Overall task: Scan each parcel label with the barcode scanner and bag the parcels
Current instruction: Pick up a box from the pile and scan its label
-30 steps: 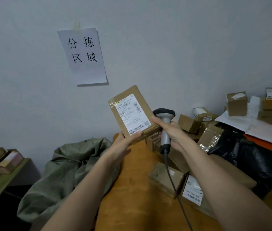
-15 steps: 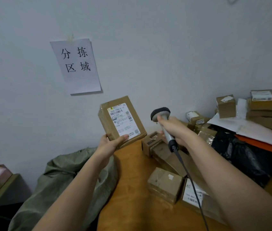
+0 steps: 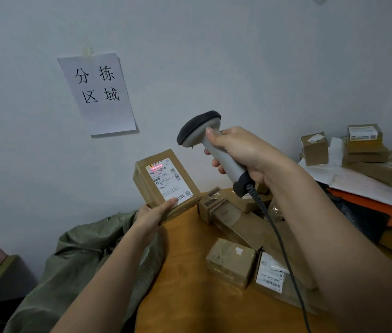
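I'm mid-scan: my right hand (image 3: 243, 152) grips the barcode scanner (image 3: 210, 145), red light on the label (image 3: 168, 181) of the parcel (image 3: 166, 183) my left hand (image 3: 152, 213) holds. Next, the green sack (image 3: 89, 255).

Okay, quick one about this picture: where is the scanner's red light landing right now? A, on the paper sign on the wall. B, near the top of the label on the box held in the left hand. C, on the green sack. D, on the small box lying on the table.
B: the red glow sits at the top of the label on the box that the left hand holds, with the scanner in the right hand aimed at it.
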`<state>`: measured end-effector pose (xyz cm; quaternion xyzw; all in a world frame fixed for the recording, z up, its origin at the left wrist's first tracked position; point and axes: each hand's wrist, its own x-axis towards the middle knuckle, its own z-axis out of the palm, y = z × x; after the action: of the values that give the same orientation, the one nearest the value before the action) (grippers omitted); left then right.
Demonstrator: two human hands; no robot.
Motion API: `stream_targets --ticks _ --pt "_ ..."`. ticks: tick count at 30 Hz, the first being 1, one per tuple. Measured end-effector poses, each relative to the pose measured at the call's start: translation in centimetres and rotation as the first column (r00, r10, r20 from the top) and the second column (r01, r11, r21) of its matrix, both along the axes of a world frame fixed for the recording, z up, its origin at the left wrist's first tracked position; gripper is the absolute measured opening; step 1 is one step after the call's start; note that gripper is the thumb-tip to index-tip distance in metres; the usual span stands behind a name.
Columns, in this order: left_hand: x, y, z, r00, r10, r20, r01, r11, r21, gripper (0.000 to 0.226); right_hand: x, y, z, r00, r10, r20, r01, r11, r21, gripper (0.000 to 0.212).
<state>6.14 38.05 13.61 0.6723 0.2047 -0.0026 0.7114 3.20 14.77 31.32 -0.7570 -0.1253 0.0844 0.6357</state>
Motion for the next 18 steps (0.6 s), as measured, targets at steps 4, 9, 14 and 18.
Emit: stream_targets --ticks 4,9,14,18 --pt "0.4 -0.8 0.2 1.000 -0.021 0.002 0.021 1.000 0.016 0.097 -1.1 -1.2 1.0 1.000 -0.007 -0.001 0.007 0.999 0.037 0.040" --pt "1.0 -2.4 0.4 0.999 -0.043 -0.004 0.043 0.999 -0.006 0.067 -2.0 -3.0 1.8 0.999 -0.033 -0.013 0.034 0.999 0.029 0.038" --pt "1.9 -4.2 0.2 0.999 -0.040 -0.034 0.040 0.999 -0.005 0.063 -2.5 -4.9 2.1 0.997 -0.076 -0.024 0.077 0.996 0.046 0.037" --pt "2.4 -6.0 -0.2 0.998 -0.042 -0.050 0.042 0.999 -0.002 0.059 -2.8 -6.7 2.4 0.995 -0.091 -0.030 0.093 0.994 0.057 0.035"
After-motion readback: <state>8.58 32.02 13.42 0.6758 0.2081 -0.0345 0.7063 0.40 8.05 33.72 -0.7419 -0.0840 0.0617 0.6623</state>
